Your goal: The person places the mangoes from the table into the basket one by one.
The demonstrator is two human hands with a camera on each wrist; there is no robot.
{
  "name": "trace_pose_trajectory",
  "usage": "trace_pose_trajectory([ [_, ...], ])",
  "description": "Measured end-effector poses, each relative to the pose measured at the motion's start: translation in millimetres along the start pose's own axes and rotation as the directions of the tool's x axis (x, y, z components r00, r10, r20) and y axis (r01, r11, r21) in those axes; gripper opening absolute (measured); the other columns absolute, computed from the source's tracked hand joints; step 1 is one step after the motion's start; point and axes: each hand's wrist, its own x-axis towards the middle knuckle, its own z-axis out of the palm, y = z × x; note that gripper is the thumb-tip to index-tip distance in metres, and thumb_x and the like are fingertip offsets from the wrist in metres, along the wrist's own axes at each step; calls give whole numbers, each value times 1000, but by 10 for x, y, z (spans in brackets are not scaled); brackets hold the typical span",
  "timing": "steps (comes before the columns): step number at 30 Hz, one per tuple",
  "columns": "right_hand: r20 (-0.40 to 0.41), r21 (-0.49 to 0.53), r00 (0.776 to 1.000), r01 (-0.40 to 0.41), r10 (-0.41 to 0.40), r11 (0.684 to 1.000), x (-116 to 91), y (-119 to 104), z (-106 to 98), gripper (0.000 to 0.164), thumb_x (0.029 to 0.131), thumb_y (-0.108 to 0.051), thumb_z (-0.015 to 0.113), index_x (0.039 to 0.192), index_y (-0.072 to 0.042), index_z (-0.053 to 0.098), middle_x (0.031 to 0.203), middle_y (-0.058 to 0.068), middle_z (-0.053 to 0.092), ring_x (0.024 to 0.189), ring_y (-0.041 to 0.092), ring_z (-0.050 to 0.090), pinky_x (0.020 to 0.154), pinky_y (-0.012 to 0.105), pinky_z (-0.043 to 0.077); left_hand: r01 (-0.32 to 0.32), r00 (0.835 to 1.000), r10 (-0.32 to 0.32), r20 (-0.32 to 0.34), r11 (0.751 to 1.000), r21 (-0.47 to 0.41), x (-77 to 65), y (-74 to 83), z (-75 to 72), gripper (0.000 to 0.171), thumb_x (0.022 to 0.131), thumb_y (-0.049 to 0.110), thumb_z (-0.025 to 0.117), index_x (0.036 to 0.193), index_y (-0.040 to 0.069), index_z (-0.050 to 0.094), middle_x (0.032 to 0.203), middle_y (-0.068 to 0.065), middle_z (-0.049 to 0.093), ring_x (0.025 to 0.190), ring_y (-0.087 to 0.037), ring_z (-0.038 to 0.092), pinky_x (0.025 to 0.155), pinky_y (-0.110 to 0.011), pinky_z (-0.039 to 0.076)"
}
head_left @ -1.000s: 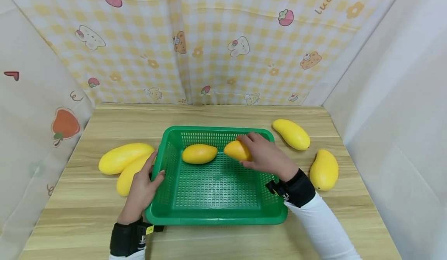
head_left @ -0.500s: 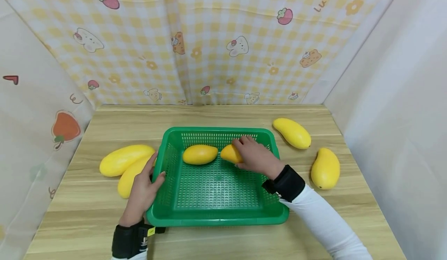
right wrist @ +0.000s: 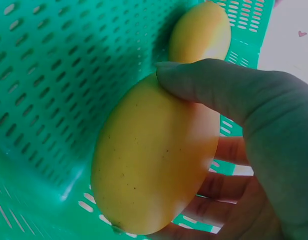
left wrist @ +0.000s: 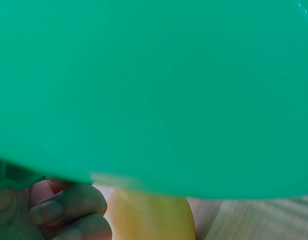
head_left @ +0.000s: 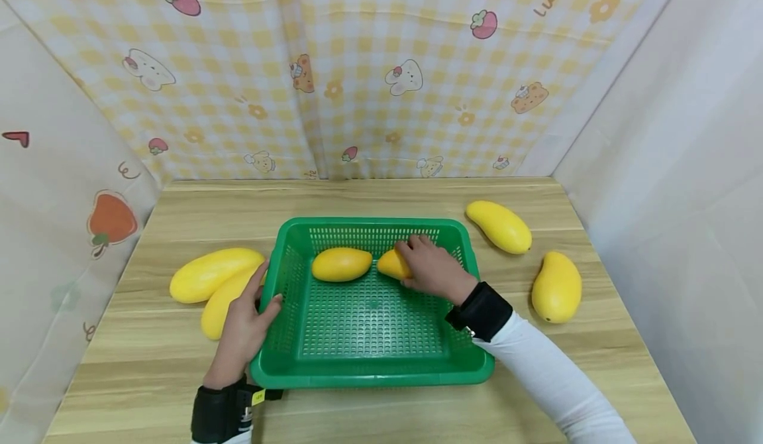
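Observation:
A green plastic basket (head_left: 372,380) with slotted walls stands mid-table. My left hand (head_left: 241,328) grips its left side, thumb over the rim and fingers outside; in the left wrist view, curled fingertips (left wrist: 76,205) show below the green wall. Inside, near the back right corner, my right hand (head_left: 432,265) holds an orange-yellow mango (right wrist: 149,160), thumb on one side and fingers round the other. A second mango (head_left: 342,264) lies in the basket's back left part, tip toward the held one. The palm covers much of the held mango in the head view.
Two long yellow mangoes (head_left: 208,275) lie left of the basket, partly behind the left hand. To the right lie a slender yellow mango (head_left: 499,227) and a rounder one (head_left: 556,288). A checked curtain (head_left: 369,99) hangs behind the wooden table (head_left: 381,199).
My right hand has moved a little left and down into the basket with the mango, closer to the second mango. The left hand keeps its hold on the rim.

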Motion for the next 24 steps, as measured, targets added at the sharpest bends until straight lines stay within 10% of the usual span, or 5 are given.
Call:
trace_pose_trajectory([
  [24,50,-98,999,-6,11,995,102,-21,146,64,80,-34,78,129,-4,51,113,15,49,109,32,47,79,41,48,6,1000,-7,8,999,35,-8,34,-16,62,97,12,54,152,6,23,109,-22,64,84,-27,60,65,-32,50],
])
